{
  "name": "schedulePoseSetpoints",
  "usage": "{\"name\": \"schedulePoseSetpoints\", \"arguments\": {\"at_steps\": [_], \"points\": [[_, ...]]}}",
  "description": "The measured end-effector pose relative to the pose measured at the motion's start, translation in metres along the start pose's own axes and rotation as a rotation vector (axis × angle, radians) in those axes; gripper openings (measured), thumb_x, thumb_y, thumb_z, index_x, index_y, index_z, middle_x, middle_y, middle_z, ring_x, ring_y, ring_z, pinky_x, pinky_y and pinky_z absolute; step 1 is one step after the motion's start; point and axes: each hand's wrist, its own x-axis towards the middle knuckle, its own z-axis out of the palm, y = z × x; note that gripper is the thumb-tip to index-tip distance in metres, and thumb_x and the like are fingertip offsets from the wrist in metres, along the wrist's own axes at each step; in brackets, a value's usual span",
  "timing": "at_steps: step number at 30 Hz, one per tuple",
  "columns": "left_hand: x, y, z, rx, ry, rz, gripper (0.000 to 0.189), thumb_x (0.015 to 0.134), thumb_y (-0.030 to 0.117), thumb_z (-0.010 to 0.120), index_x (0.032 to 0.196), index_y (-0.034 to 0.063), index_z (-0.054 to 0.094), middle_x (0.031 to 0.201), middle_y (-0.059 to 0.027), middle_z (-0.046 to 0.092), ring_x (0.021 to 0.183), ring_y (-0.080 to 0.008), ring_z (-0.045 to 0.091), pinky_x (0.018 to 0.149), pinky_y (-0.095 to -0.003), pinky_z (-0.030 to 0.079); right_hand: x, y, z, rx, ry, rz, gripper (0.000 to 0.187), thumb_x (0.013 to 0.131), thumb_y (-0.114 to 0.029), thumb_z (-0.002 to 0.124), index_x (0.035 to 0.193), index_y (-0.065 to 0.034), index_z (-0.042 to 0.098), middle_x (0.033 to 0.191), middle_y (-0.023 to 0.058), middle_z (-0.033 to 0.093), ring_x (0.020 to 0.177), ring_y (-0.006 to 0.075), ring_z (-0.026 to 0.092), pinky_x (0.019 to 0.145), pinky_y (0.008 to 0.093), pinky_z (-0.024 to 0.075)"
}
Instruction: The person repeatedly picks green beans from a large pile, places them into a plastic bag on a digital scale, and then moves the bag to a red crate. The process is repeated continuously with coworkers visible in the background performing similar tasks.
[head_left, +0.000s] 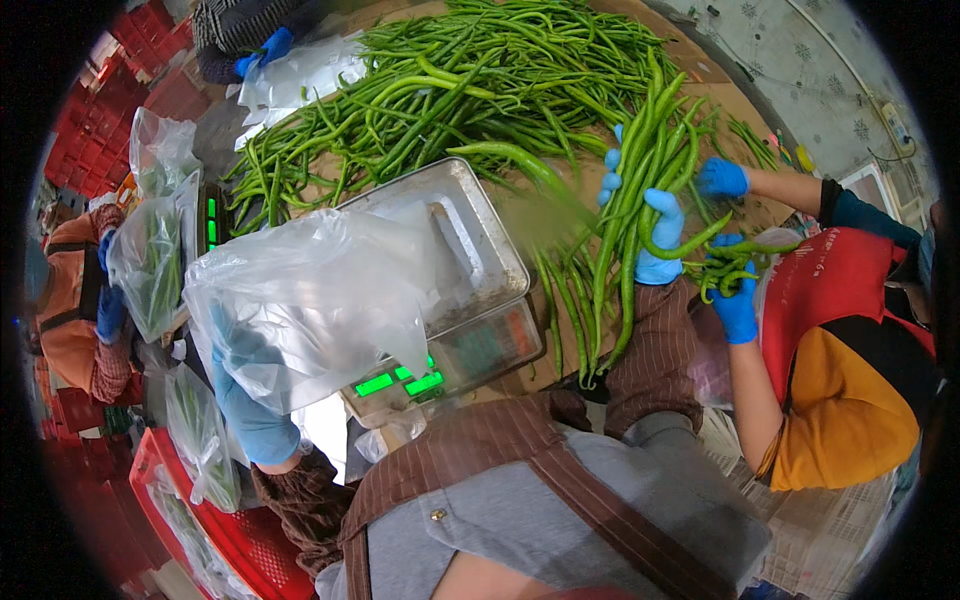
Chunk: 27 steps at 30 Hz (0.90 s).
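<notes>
My right hand (661, 236), in a light blue glove, grips a bunch of long green chili peppers (626, 202) upright over the table's right part. Some tips hang down towards my lap. On the left, my gloved left hand (251, 397) holds a clear plastic bag (315, 285), its fingers partly hidden behind the film. The bag spreads over the metal pan (480, 247) of a digital scale, whose green display (401, 381) is lit. Part of one pepper near the pan is blurred. Beyond the scale lies a large heap of green peppers (465, 97).
At the right, a co-worker's blue-gloved hand (733, 300) holds short curled peppers. Filled bags (154, 262) stand by a second scale display (212, 223) at left, near another co-worker. A red crate (255, 540) sits at my lower left. Plastic bags (304, 75) lie at the far left.
</notes>
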Motion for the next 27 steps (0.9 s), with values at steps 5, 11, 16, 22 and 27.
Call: {"name": "schedulePoseSetpoints", "arguments": {"at_steps": [5, 11, 16, 22, 27], "points": [[0.014, -0.008, 0.005, -0.081, 0.044, -0.067, 0.041, 0.097, 0.018, 0.045, 0.136, 0.0040, 0.044, 0.098, -0.0031, 0.060, 0.084, -0.0108, 0.056, 0.073, -0.0260, 0.049, 0.016, -0.006, 0.001, 0.382, -0.086, -0.004, 0.073, 0.084, -0.011, 0.057, 0.147, -0.0054, 0.021, 0.130, 0.0131, 0.049, 0.105, 0.0232, 0.057, 0.093, 0.0390, 0.0490], [0.034, -0.013, 0.023, 0.560, 0.275, 0.146, 0.039, 0.095, 0.018, 0.052, 0.129, 0.0010, 0.050, 0.111, -0.0045, 0.061, 0.094, -0.0133, 0.059, 0.084, -0.0272, 0.048, 0.030, -0.008, 0.008, 0.334, -0.063, -0.071, 0.068, 0.085, -0.009, 0.055, 0.146, -0.0064, 0.025, 0.135, 0.0138, 0.047, 0.116, 0.0243, 0.053, 0.099, 0.0423, 0.0454], [0.030, -0.013, 0.033, 0.731, 0.386, 0.178, 0.042, 0.094, 0.020, 0.054, 0.131, 0.0024, 0.048, 0.122, -0.0068, 0.057, 0.108, -0.0158, 0.055, 0.093, -0.0304, 0.044, 0.028, -0.002, 0.015, 0.386, -0.065, -0.109, 0.065, 0.086, -0.007, 0.054, 0.146, -0.0050, 0.027, 0.138, 0.0140, 0.045, 0.120, 0.0270, 0.050, 0.104, 0.0442, 0.0399], [0.029, -0.029, 0.048, 0.930, 0.317, 0.233, 0.053, 0.088, 0.020, 0.060, 0.136, 0.0011, 0.045, 0.127, -0.0062, 0.055, 0.106, -0.0148, 0.053, 0.091, -0.0286, 0.042, 0.039, -0.017, 0.094, 0.467, -0.283, 0.042, 0.083, 0.080, 0.002, 0.060, 0.149, -0.0061, 0.015, 0.109, 0.0029, 0.045, 0.091, 0.0141, 0.049, 0.087, 0.0343, 0.0402], [0.051, -0.052, 0.077, 0.684, 0.312, 0.218, 0.050, 0.088, 0.017, 0.061, 0.132, -0.0014, 0.047, 0.126, -0.0070, 0.056, 0.113, -0.0147, 0.053, 0.099, -0.0284, 0.039, 0.066, -0.020, 0.184, 0.472, -0.554, 0.138, 0.085, 0.078, 0.005, 0.063, 0.149, -0.0046, 0.016, 0.102, 0.0001, 0.045, 0.085, 0.0123, 0.047, 0.082, 0.0307, 0.0389]]}}
